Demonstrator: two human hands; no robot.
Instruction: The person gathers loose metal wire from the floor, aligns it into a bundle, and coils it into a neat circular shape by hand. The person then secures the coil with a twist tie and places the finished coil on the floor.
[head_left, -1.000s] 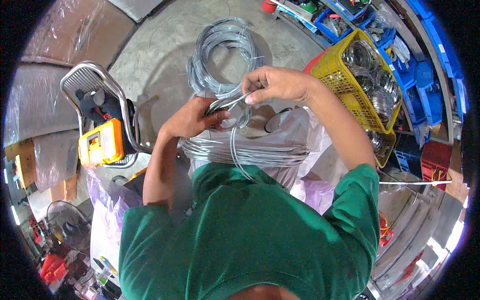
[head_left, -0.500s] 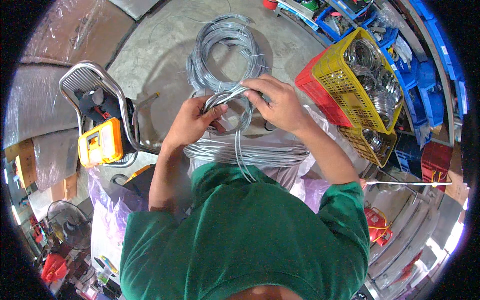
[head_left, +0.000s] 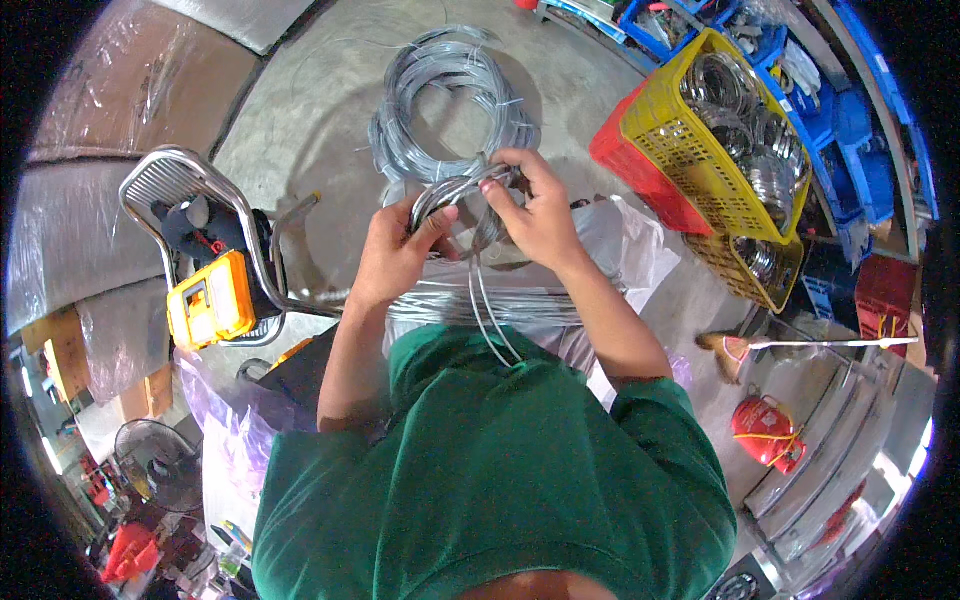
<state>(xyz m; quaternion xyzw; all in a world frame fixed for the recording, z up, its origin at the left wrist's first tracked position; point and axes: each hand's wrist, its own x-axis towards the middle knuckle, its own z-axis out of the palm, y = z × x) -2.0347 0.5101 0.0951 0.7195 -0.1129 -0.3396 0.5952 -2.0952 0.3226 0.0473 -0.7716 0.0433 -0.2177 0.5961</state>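
A small coil of grey metal wire rope (head_left: 458, 188) is held up in front of my chest. My left hand (head_left: 400, 245) is closed on its left side, thumb on top. On its right side my right hand (head_left: 535, 215) pinches the strands between thumb and fingers. Two loose strands hang from the coil toward my green shirt. Below my hands lies a long bundle of silvery wire (head_left: 480, 308) over whitish sheeting, partly hidden by the shirt and forearms. Just beyond my hands, a large tied coil of wire (head_left: 395, 120) rests on the floor.
Yellow crates (head_left: 672, 135) filled with wire coils stand at the right, with a red crate (head_left: 630, 150) beside them. Blue bins (head_left: 865, 190) line the far right. A metal chair (head_left: 235, 180) at the left carries a yellow toolbox (head_left: 235, 290). A red cylinder (head_left: 765, 430) stands lower right.
My right hand has shifted left and closer to my left hand along the small coil. The view has moved slightly, showing more of the red cylinder.
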